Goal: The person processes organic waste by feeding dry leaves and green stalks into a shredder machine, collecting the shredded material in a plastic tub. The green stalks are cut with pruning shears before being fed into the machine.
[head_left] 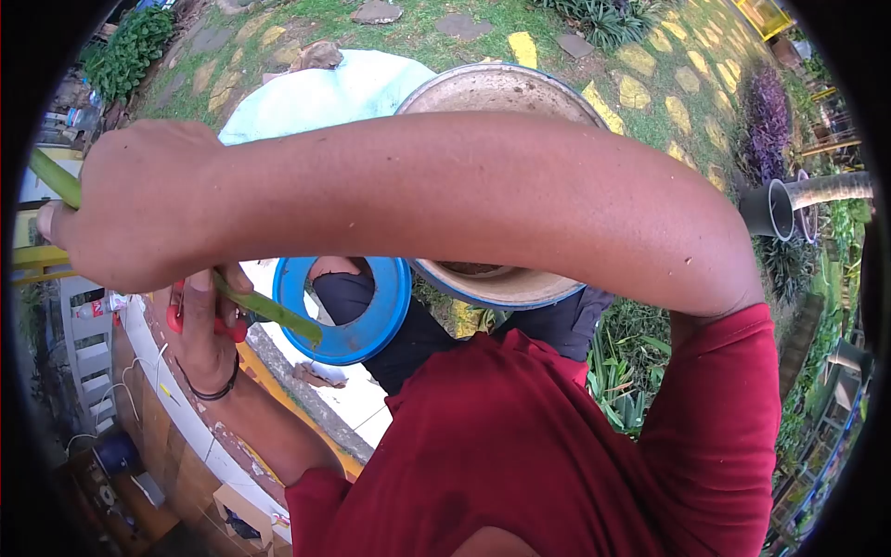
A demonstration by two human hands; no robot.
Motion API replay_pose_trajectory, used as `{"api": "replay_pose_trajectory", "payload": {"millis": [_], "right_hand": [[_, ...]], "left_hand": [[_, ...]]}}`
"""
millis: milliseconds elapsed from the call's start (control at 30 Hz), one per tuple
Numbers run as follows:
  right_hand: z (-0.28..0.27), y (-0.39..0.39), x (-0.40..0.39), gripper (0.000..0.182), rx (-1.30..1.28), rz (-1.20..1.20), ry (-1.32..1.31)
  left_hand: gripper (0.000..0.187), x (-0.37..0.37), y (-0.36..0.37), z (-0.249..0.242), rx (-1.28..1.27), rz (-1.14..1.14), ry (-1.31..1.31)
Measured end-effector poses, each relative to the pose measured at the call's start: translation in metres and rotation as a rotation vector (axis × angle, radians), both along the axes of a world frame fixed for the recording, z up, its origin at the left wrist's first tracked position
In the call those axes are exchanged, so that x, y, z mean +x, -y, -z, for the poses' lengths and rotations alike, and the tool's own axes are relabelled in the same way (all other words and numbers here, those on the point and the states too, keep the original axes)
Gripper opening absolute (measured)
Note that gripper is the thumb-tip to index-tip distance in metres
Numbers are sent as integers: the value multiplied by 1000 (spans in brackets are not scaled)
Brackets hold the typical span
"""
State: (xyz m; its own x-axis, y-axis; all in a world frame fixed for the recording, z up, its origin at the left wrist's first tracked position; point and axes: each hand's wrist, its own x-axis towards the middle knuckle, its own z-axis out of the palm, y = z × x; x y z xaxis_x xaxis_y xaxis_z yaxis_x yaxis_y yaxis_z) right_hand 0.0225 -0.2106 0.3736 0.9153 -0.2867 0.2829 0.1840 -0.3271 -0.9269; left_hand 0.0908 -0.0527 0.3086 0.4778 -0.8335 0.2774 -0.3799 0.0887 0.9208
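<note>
My right arm stretches across the view to the left, where my right hand (148, 200) is closed around a thick green plant stem (278, 314). One end of the stem sticks out past my knuckles at the left edge. Its cut-looking lower end slants down over a blue ring (396, 320) at my leg. Just below, my left hand (206, 320) is closed on a red-handled tool (232, 328), whose working end is hidden. The fingers of my left hand also lie against the stem. A dark band circles my left wrist.
A large round pot (436, 93) stands before me, partly covered by my forearm. Behind it lies a pale blue sheet (343, 93) on grass with stepping stones. A tiled ledge (371, 422) runs at left; a grey pot (768, 212) stands at right.
</note>
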Motion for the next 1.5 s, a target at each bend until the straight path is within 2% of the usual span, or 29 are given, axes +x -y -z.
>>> {"api": "replay_pose_trajectory", "payload": {"millis": [33, 67, 133, 233, 267, 333, 367, 400, 433, 500, 533, 600, 633, 700, 833, 900, 933, 1000, 1033, 1100, 1133, 1200, 1233, 1300, 1433, 1500], "right_hand": [[9, 7, 3, 66, -10, -95, -79], [15, 18, -14, 72, -115, -79, -151], [21, 43, -58, 81, -264, -79, -327], [49, 81, -108, 59, -306, -118, -491], [62, 96, -118, 46, -274, -178, -593], [110, 116, -134, 30, 6, -265, -872], [153, 122, -139, 25, -136, -384, -982], [191, 120, -140, 28, -458, -540, -1039], [237, 111, -145, 36, -532, -548, -1170], [320, 90, -146, 57, -580, -643, -1241], [347, 78, -143, 57, -570, -640, -1250], [380, 55, -127, 80, -356, -524, -1203], [390, 48, -122, 80, -350, -534, -1209], [395, 38, -110, 91, -340, -384, -1086], [398, 37, -103, 92, -322, -416, -1119], [417, 24, -113, 85, -495, -470, -999], [420, 21, -117, 85, -489, -471, -1006], [409, 22, -121, 76, -731, -642, -1135], [404, 25, -120, 76, -728, -637, -1144], [402, 32, -115, 71, -726, -859, -1348], [403, 35, -118, 71, -724, -861, -1351], [417, 38, -126, 74, -512, -587, -1163], [424, 35, -127, 74, -512, -586, -1165], [437, 25, -122, 71, -166, -179, -1117], [437, 16, -113, 82, -118, -109, -1311], [422, 23, -114, 87, -129, -195, -1403]], "left_hand": [[41, -1, 0, 1, 76, -30, 53], [34, 5, -1, 8, 60, -44, -32], [32, 28, -14, 29, 66, -105, -51], [30, 38, -25, 40, 136, -195, -84], [31, 43, -32, 49, 173, -233, -121], [29, 46, -36, 63, 230, -285, -145], [29, 48, -36, 70, 234, -276, -152], [28, 49, -37, 78, 241, -251, -171], [28, 50, -35, 85, 247, -224, -190], [27, 47, -30, 92, 245, -211, -223], [27, 43, -29, 95, 235, -192, -242], [25, 39, -28, 99, 216, -145, -259], [25, 37, -31, 100, 224, -149, -267], [24, 36, -37, 104, 249, -113, -302], [24, 47, -56, 115, 267, -116, -328], [25, 49, -61, 118, 268, -137, -327], [22, 50, -63, 118, 254, -123, -335], [18, 50, -66, 118, 231, -95, -379], [18, 49, -65, 118, 230, -87, -383], [17, 49, -65, 117, 180, -71, -403], [17, 48, -65, 118, 181, -70, -406], [21, 48, -65, 118, 149, -78, -413], [23, 48, -63, 119, 132, -78, -416], [20, 48, -62, 117, 146, -63, -424], [19, 48, -61, 112, 146, -30, -420], [19, 46, -60, 111, 136, -25, -428]]}}
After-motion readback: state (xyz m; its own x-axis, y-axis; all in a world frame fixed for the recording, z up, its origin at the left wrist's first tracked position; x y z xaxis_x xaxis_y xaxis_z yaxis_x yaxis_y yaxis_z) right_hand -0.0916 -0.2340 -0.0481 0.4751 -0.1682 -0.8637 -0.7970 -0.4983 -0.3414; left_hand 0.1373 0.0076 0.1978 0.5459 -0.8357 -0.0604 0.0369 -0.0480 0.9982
